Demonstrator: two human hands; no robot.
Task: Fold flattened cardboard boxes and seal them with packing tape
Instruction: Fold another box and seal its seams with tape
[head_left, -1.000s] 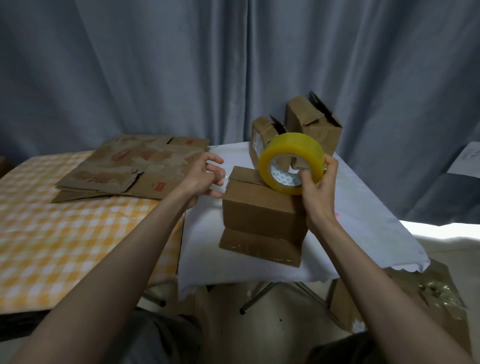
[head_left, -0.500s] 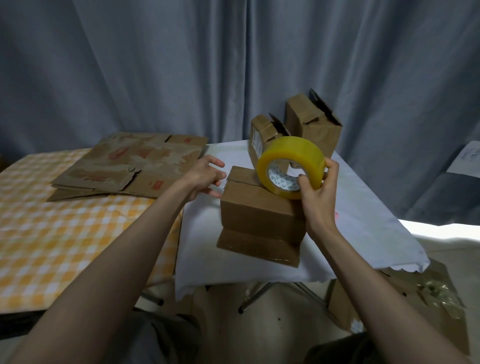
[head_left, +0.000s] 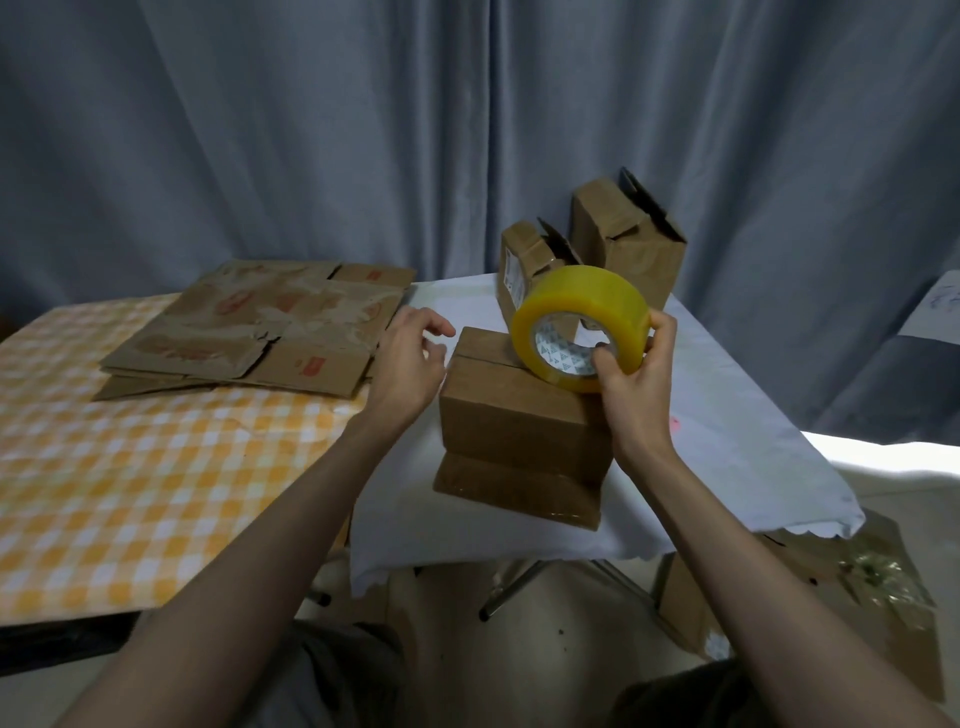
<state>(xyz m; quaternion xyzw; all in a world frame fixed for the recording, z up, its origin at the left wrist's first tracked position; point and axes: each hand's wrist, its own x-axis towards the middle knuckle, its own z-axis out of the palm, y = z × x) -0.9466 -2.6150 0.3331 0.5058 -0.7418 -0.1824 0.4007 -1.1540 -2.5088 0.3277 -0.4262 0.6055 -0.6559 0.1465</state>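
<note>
Grey curtains hung behind a white-clothed table where a folded cardboard box stood. Above its top, the right hand gripped a yellow tape roll. Beside the box's left edge hovered the left hand, fingers loosely curled, holding nothing.

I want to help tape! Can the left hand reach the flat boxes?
Probably yes. The left hand is open, holding nothing, and the flat boxes lie just beside it with nothing between.
</note>
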